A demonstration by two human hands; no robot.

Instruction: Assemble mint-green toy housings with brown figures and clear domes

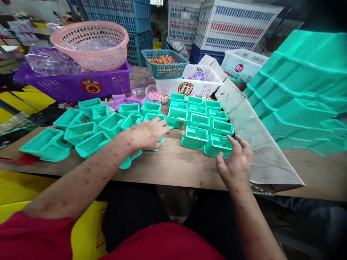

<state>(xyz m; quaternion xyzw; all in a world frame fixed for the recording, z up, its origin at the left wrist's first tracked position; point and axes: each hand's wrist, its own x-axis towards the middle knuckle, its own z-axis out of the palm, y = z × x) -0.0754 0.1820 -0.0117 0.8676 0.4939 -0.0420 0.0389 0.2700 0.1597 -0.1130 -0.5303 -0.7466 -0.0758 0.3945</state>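
My left hand (153, 134) is curled over a green plastic box (154, 116) in the middle of the table. It covers most of this box, and its fingertips are partly hidden. My right hand (235, 160) has thumb and fingers apart beside the front right green box (221, 144) of a grouped block. Its fingertips are close to that box's side; contact is unclear. Another green box (196, 138) stands just left of it. More green boxes (92, 144) lie at varied angles under and left of my left forearm.
Stacked green boxes (303, 90) rise at the right behind a cardboard flap (255, 126). Along the back are a purple basket (73, 85), a pink basket (89, 54), a teal basket (165, 70) with orange pieces, and a white basket (168, 86). Tall crates (230, 27) stand beyond.
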